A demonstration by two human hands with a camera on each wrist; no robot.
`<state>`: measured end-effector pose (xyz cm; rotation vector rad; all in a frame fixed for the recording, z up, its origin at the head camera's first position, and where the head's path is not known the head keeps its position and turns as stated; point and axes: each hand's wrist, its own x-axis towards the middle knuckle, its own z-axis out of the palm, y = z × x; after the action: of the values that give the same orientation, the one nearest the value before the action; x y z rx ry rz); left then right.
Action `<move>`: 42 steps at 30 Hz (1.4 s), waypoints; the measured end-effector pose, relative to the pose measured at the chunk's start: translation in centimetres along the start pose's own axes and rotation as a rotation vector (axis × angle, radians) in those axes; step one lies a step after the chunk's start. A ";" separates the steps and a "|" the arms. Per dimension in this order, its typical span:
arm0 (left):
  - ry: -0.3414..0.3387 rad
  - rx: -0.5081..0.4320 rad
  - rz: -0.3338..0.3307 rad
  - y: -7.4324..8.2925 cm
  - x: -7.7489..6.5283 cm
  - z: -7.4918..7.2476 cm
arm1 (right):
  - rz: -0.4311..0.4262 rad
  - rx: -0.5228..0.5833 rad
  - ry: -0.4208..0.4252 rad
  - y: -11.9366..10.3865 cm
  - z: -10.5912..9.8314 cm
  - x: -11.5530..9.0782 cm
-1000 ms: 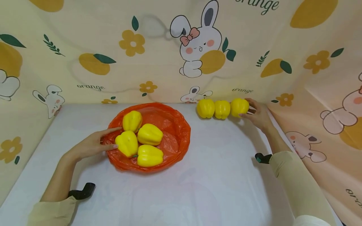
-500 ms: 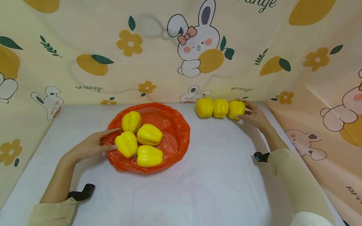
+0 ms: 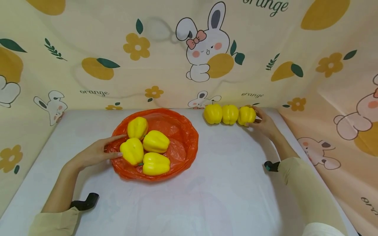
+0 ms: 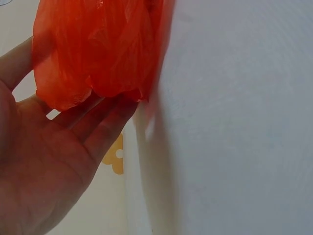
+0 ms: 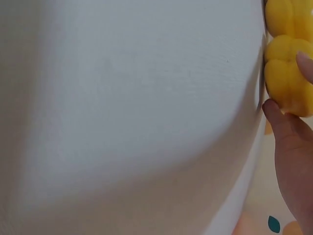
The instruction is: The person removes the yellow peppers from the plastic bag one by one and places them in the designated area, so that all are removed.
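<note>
A red plastic bag [image 3: 189, 157], spread open in a round shape, stands on the left half of the table. Several yellow bell peppers [image 3: 156, 141] lie inside it. My left hand [image 3: 91, 153] holds the bag's left rim, thumb over the edge near a pepper; in the left wrist view its other fingers [image 4: 105, 125] lie against the outside of the red plastic. At the back right, three yellow bell peppers stand in a row. My right hand [image 3: 264, 124] grips the rightmost bell pepper [image 3: 245, 115], thumb in front, fingers on its right side.
A printed cloth [image 3: 165, 65] with rabbits and oranges rises behind the table and along both sides. The row of peppers stands close to it. White table surface [image 3: 212, 183] extends between the bag and my right arm.
My right hand has moved slightly left with the rightmost pepper, which has come down onto the table at the end of the row. My left hand has kept its place.
</note>
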<state>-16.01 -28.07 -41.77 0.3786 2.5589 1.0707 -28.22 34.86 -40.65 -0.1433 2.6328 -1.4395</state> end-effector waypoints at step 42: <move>0.025 0.004 0.008 0.1 -0.5 -0.1 | -0.223 0.005 0.148 -4.6 1.7 -2.2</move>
<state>-15.63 -28.28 -41.55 0.3791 2.5833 1.0800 -25.72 31.33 -37.54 -0.3531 2.8068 -1.5804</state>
